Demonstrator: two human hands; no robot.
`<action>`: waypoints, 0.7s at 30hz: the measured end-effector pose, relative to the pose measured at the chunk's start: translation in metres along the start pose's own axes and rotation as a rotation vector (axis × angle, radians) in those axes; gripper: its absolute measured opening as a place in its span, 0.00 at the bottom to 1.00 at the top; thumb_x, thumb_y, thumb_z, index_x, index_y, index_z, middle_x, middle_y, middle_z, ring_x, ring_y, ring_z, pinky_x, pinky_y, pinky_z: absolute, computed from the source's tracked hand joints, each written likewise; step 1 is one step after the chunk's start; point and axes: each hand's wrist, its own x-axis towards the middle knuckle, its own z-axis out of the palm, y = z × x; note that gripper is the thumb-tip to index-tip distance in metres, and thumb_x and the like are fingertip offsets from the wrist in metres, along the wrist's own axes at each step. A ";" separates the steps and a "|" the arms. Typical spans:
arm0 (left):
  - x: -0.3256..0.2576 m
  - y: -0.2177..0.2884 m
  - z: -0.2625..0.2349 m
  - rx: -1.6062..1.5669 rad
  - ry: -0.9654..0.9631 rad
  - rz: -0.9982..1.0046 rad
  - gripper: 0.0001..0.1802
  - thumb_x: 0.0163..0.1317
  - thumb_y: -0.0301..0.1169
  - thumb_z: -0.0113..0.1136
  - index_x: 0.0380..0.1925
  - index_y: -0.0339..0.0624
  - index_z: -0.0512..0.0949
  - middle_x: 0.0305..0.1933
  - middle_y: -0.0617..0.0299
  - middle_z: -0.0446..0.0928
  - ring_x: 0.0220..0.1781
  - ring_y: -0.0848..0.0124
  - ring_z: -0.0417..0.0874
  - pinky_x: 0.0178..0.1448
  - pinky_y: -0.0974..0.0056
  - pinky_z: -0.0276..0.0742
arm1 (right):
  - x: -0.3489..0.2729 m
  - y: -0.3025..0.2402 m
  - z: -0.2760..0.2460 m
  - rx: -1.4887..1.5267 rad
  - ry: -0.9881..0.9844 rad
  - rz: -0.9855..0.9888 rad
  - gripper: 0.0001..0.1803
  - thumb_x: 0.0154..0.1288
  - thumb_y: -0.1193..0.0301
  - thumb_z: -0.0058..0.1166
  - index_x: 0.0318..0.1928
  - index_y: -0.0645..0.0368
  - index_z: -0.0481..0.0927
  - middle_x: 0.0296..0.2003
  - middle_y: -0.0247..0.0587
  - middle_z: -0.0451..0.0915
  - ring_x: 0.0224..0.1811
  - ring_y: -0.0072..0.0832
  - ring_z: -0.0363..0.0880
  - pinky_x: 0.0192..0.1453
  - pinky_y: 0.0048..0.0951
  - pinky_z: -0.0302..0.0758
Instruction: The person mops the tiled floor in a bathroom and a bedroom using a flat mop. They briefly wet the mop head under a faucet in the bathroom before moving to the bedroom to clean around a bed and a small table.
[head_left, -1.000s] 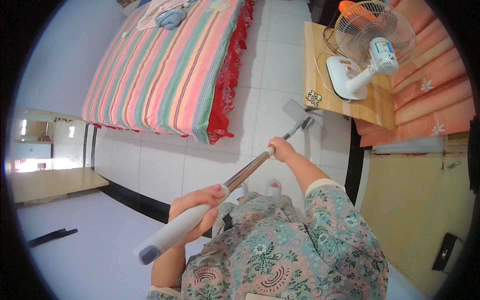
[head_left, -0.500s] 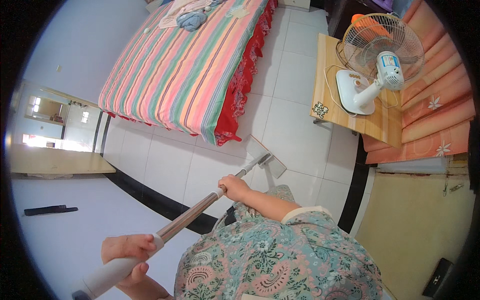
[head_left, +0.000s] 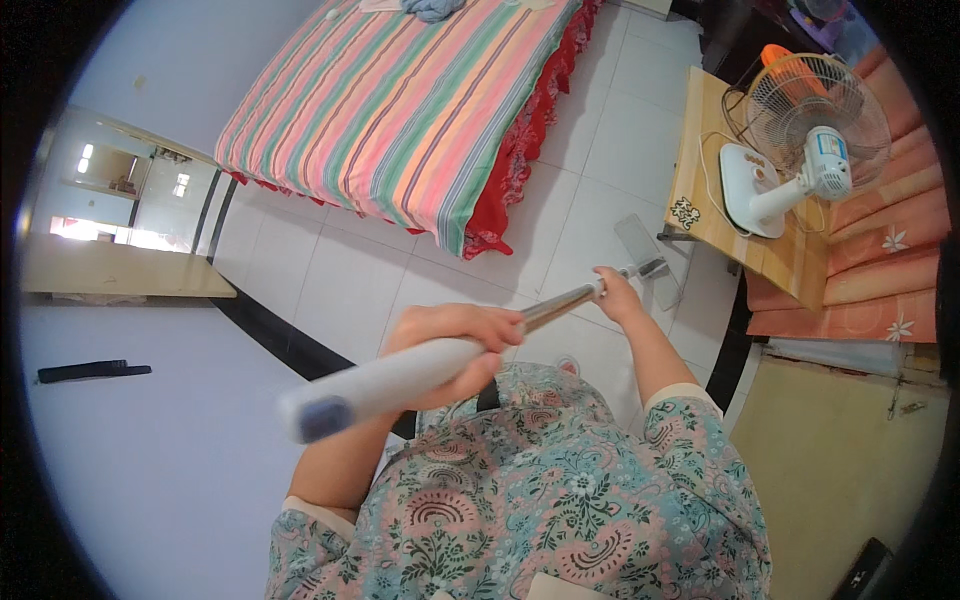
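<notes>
I hold a flat mop by its long metal pole point(head_left: 558, 309), which slants from the lower left toward the floor at the right. My left hand point(head_left: 452, 340) is wrapped round the thick white grip near the pole's upper end. Farther down the pole, my right hand point(head_left: 618, 296) is closed round it. The flat rectangular mop head point(head_left: 637, 240) lies on the white tiled floor point(head_left: 590, 230), beside the near corner of a small wooden table point(head_left: 693, 180).
A bed point(head_left: 380, 120) with a striped sheet and red ruffled skirt stands ahead. On the table is a white fan point(head_left: 765, 195) with a trailing cord. Orange curtains point(head_left: 880, 270) hang at the right. A wall point(head_left: 150, 450) runs along my left.
The mop head has slid right across the tiles, from near the bed's corner to the table. Both hands have moved right with the pole, the left one also forward.
</notes>
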 end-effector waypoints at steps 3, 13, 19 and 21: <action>-0.011 -0.016 -0.022 0.047 -0.071 -0.015 0.03 0.49 0.21 0.55 0.25 0.32 0.74 0.32 0.53 0.79 0.43 0.58 0.81 0.51 0.59 0.76 | 0.001 0.009 0.023 -0.118 0.016 -0.011 0.18 0.45 0.80 0.55 0.41 0.56 0.73 0.40 0.43 0.72 0.44 0.41 0.72 0.47 0.35 0.71; -0.120 0.026 -0.250 0.183 0.091 -0.094 0.09 0.45 0.29 0.61 0.20 0.34 0.74 0.24 0.53 0.78 0.33 0.59 0.83 0.41 0.60 0.80 | 0.028 -0.188 0.235 0.065 -0.184 -0.187 0.11 0.45 0.78 0.55 0.33 0.56 0.76 0.32 0.45 0.75 0.41 0.43 0.72 0.44 0.38 0.70; -0.165 0.066 -0.310 0.254 0.334 -0.186 0.15 0.45 0.36 0.62 0.15 0.34 0.74 0.19 0.54 0.77 0.24 0.62 0.81 0.38 0.62 0.81 | 0.020 -0.301 0.303 0.197 -0.401 -0.161 0.04 0.44 0.75 0.56 0.24 0.57 0.75 0.27 0.46 0.75 0.36 0.44 0.73 0.40 0.41 0.70; -0.175 0.072 -0.310 0.309 0.366 -0.202 0.18 0.45 0.39 0.63 0.13 0.35 0.72 0.16 0.56 0.74 0.22 0.64 0.79 0.36 0.63 0.80 | 0.015 -0.304 0.317 0.173 -0.398 -0.181 0.05 0.46 0.77 0.53 0.27 0.57 0.74 0.31 0.46 0.74 0.39 0.44 0.72 0.42 0.39 0.70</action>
